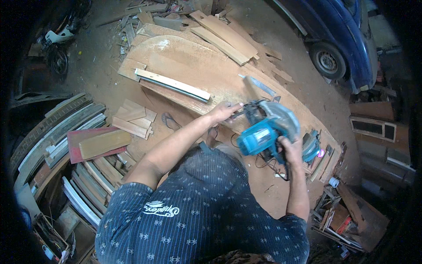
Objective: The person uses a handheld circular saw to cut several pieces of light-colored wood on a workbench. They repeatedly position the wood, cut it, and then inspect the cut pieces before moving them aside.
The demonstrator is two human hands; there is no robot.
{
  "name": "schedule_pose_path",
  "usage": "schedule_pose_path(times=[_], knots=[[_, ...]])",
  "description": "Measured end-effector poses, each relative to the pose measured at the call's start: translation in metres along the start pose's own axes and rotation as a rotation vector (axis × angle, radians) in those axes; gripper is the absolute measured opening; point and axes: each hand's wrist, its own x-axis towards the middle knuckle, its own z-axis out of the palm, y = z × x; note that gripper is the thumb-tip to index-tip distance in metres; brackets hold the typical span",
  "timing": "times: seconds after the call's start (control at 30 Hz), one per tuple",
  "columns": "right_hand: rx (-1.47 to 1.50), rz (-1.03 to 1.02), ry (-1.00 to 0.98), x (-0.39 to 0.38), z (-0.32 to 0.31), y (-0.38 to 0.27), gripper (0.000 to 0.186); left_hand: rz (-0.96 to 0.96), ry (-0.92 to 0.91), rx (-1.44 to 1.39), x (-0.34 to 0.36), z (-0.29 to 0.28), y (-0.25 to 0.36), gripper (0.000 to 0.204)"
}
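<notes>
The saw (pixel 268 130), teal, sits at the near edge of the board (pixel 193 66), right of centre. The right hand (pixel 290 149) is closed around its rear handle. The left hand (pixel 224 111), fingers curled, presses at the saw's front, at its 9 o'clock. A batten (pixel 172 84) lies at 10 o'clock, apart. Bare board stretches toward 11. A car (pixel 338 39) stands at 1 o'clock.

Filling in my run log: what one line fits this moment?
right hand grips blue circular saw | left hand at saw front | large wooden panel under saw
</notes>
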Motion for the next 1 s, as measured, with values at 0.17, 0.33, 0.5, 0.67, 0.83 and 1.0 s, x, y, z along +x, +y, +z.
schedule_pose_path(times=[0.17, 0.33, 0.5, 0.67, 0.83, 1.0], knots=[[-0.26, -0.189, -0.298, 0.009, 0.054, 0.028, 0.052, -0.133, 0.027, -0.058, -0.022, -0.034, -0.029, 0.049], [-0.486, -0.225, -0.457, 0.024, 0.085, 0.04, 0.059, -0.113, 0.199, -0.097, -0.013, -0.051, -0.077, 0.041], [-0.575, -0.332, -0.485, 0.052, 0.102, 0.064, 0.051, -0.095, 0.265, -0.139, -0.003, -0.065, -0.107, 0.032], [-0.575, -0.311, -0.465, 0.067, 0.122, 0.072, 0.046, -0.138, 0.367, -0.161, -0.009, -0.071, -0.114, 0.03], [-0.56, -0.391, -0.507, 0.078, 0.137, 0.066, 0.037, -0.122, 0.425, -0.242, 0.0, -0.077, -0.143, 0.031], [-0.584, -0.467, -0.534, 0.079, 0.149, 0.061, 0.037, -0.179, 0.415, -0.102, -0.012, -0.089, -0.131, 0.047]])
